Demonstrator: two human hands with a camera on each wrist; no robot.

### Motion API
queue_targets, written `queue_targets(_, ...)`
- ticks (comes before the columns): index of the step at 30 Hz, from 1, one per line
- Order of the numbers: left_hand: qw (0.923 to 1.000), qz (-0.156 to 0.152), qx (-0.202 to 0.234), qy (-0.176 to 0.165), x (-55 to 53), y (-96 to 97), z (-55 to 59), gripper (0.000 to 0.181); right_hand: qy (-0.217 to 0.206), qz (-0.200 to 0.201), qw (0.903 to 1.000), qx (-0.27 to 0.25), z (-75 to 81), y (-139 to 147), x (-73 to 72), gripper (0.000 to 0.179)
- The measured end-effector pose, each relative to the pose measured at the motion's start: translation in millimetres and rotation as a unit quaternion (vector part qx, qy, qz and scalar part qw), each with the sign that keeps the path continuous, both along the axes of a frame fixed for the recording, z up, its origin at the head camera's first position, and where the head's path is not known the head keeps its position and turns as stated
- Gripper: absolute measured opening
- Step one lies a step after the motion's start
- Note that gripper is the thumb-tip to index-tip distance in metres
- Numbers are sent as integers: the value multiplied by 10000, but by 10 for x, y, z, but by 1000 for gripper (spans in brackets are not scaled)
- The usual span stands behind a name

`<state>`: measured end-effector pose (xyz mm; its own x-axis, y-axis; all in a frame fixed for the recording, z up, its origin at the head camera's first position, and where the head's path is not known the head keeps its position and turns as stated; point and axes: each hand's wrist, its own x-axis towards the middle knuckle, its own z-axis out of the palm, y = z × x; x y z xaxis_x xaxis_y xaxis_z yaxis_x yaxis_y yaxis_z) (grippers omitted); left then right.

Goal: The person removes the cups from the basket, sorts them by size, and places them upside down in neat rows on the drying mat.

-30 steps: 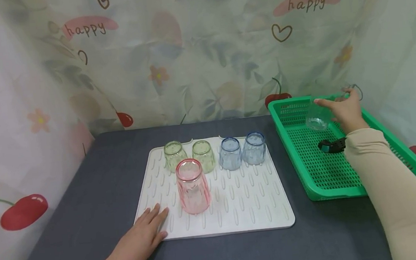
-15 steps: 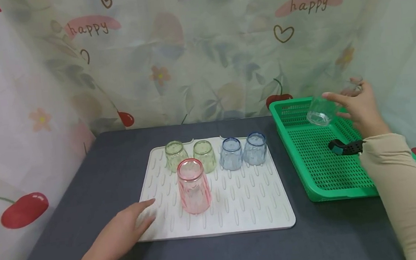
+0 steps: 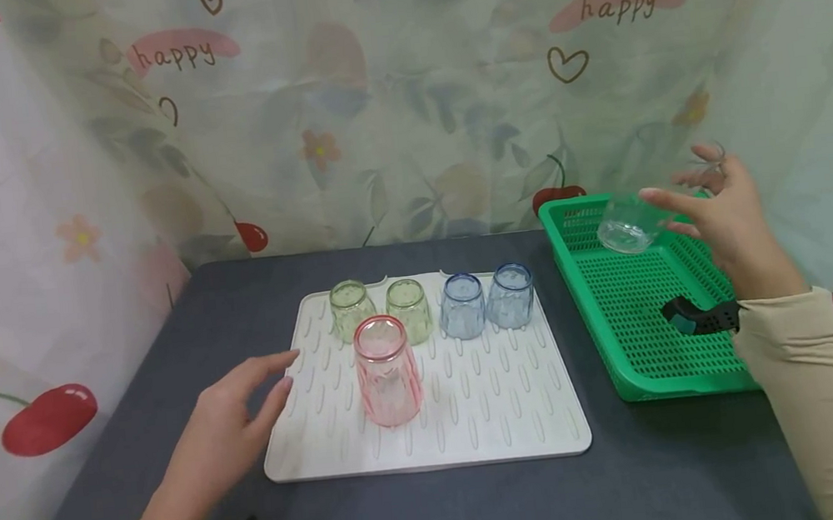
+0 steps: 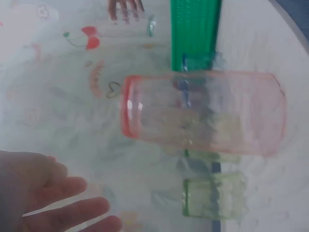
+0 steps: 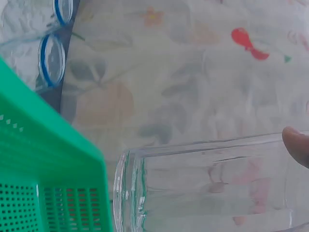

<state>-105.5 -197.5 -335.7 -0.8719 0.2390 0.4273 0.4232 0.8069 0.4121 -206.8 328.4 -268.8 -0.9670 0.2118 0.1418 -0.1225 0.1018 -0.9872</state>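
Note:
My right hand (image 3: pixel 740 220) grips a tall clear glass (image 3: pixel 628 227) over the back of the green basket (image 3: pixel 597 335). The glass tilts, its thick base toward the lower left; the right wrist view shows its base and side close up. My left hand (image 3: pixel 214 430) hovers near the left edge of the white ridged mat (image 3: pixel 500 419), fingers extended and holding nothing. To its right, a tall pink glass (image 3: pixel 389 380) stands on the mat, narrower end up. Behind it are two short green glasses (image 3: pixel 350 310) and two short blue glasses (image 3: pixel 462 307).
The mat lies on a dark grey table (image 3: pixel 456 511). The basket's raised rim borders the right side. A printed curtain (image 3: pixel 402 111) closes off the back and both sides. A black strap (image 3: pixel 704 316) is on the right wrist.
The left hand has lifted off the mat's left edge and drawn back leftward, fingers extended. The right hand has shifted slightly right, raising the clear glass a little above the basket.

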Motion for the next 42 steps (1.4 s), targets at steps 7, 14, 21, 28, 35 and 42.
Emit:
queue_targets(7, 9913, -350, 675, 1079, 13, 166, 101, 41, 357, 365, 9987, 5, 85, -245, 188, 86)
queue_targets(14, 9838, -752, 1030, 1257, 10, 344, 163, 53, 638, 778, 9949, 116, 117, -528, 364, 84)
queue_targets(21, 9814, -974, 1206, 1128, 8, 461, 224, 53, 676, 725, 9859, 1351, 89, -796, 497, 85)
queue_targets(28, 9787, -1193, 1334, 1006, 23, 575, 278, 56, 771, 966, 9669, 2233, 38, -1023, 656, 88)
queue_targets(35, 9724, -1595, 1434, 913, 27, 709, 271, 58, 888, 1428, 9558, 2412, -51, -1238, 783, 93)
queue_targets(42, 9628, -2029, 1538, 906, 15, 866, 183, 60, 800, 1912, 9543, 2154, -175, -1417, 864, 94)
